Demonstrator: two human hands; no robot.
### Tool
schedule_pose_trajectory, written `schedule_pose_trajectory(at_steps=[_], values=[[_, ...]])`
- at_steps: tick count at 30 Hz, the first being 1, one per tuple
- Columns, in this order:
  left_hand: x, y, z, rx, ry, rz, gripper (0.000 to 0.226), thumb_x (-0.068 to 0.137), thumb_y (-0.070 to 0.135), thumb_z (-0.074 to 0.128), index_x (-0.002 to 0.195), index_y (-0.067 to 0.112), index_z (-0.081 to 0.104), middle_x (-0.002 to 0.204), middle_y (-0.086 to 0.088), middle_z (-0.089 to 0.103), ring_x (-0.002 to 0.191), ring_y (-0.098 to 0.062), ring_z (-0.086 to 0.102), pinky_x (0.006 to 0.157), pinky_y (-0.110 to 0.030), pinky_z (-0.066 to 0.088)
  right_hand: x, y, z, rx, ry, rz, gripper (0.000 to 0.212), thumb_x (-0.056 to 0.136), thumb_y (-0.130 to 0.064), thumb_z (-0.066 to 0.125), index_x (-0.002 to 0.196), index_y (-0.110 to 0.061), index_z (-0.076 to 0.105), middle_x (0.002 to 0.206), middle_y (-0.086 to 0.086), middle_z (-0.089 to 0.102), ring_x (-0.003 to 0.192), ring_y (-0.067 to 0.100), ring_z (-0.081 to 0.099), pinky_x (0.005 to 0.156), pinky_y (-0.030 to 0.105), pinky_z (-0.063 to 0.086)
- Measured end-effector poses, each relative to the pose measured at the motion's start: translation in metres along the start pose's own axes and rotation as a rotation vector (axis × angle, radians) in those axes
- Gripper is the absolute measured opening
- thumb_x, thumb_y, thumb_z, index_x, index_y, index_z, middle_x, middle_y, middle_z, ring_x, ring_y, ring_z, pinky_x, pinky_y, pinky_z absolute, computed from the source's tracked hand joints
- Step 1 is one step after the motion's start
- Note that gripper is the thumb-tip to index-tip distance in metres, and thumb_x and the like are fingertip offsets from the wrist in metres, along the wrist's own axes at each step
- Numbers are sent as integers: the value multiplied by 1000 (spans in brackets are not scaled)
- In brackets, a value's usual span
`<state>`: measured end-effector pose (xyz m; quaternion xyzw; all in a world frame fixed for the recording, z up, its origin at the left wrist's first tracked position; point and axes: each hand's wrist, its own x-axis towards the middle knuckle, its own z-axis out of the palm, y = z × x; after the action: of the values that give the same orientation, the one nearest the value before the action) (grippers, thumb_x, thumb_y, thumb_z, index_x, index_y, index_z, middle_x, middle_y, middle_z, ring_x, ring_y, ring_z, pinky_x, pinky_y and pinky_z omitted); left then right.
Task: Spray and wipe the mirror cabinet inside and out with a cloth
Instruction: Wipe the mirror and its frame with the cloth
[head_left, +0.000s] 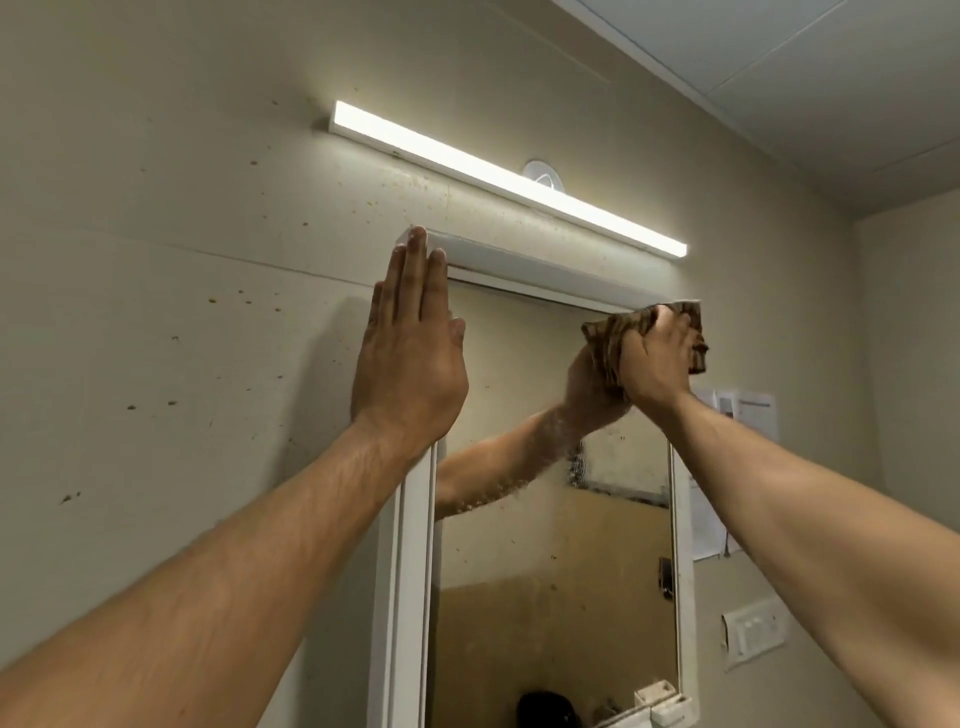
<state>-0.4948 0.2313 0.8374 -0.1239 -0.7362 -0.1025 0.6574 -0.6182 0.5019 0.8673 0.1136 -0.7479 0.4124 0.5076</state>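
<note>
The left hand (410, 358) lies flat on the cabinet (530, 266) at its top left corner. Its fingers (415, 283) are straight and together, with the tips reaching the upper edge, and they hold nothing. I judge it is there to brace the cabinet, or its door, so nothing swings or rattles under the rubbing.

The right hand (655, 364) has its fingers curled round a bunched brown cloth (605, 343) and presses it to the mirror (550, 551) just under the top frame, near the right corner. The wad sticks out above and to both sides of those fingers, which gives a broad pad.

Below the cloth the glass shows spots and a smeared patch, so the outside wipe looks begun at the top and far from finished. The door seems closed, so the inside is probably not yet done. No spray bottle is in view. A lit light (498, 179) sits on the wall above both sets of fingertips.
</note>
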Motion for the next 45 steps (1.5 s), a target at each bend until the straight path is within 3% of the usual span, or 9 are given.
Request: schedule_pose_trajectory(at_steps=[3,7,10,15,20,25,31,38,45], values=[[0,-2,1,-5,12,9,64,111,30,27,163,13,-5,170,-4,-18,156,-14,-19,128,-35,-7,-2,7,11,-65,-32,-294,60,108,-46,37,160,-21,18,172,12,6,159,31,-2,129,51,1],[-1,0,2,38,5,5,66,110,34,27,163,12,-6,170,-5,-19,156,-15,-20,128,-35,-8,13,3,14,-25,41,-2,69,110,-51,23,165,-16,3,172,17,-8,159,32,-12,127,48,-10],[0,1,0,46,-12,-4,67,110,35,28,163,13,-7,170,-5,-20,155,-15,-21,128,-35,-8,13,11,16,-56,-25,-161,72,107,-61,18,165,-25,-5,172,8,-16,157,26,-17,122,38,-14],[-1,3,-1,60,-31,-13,67,110,36,27,163,12,-7,169,-5,-21,155,-15,-21,129,-39,-5,21,48,-13,135,-137,238,65,109,-42,33,164,-18,9,168,16,19,152,42,27,124,59,25],[0,1,1,45,-12,-3,67,110,38,25,163,13,-7,169,-3,-22,155,-12,-23,128,-35,-8,6,52,-12,33,-140,23,59,109,-38,34,156,-5,21,161,19,26,150,37,28,124,57,24],[0,-1,4,48,-11,10,69,107,43,21,163,15,-8,169,-1,-22,154,-10,-23,127,-34,-9,28,38,-5,5,-42,-27,71,110,-50,26,165,-16,-1,174,7,-7,159,28,-1,127,41,0],[0,-2,6,-35,21,11,73,104,49,21,163,15,-6,171,1,-16,156,-9,-17,129,-38,-1,16,41,-6,51,-63,159,72,108,-54,28,161,-7,14,168,17,14,156,39,15,128,54,15],[-5,-5,7,-390,193,-154,70,104,49,25,164,17,7,173,2,-1,158,-10,-1,129,-45,8,-55,-115,47,-78,-101,-36,90,103,-66,13,160,-4,-17,168,20,-23,157,36,-18,125,45,-11],[-9,-8,7,-696,108,-512,81,92,66,16,163,30,5,172,12,-5,156,-5,-2,122,-29,2,-94,-154,61,-48,17,-615,54,104,-53,45,151,-28,36,159,5,23,150,26,17,125,51,19]])
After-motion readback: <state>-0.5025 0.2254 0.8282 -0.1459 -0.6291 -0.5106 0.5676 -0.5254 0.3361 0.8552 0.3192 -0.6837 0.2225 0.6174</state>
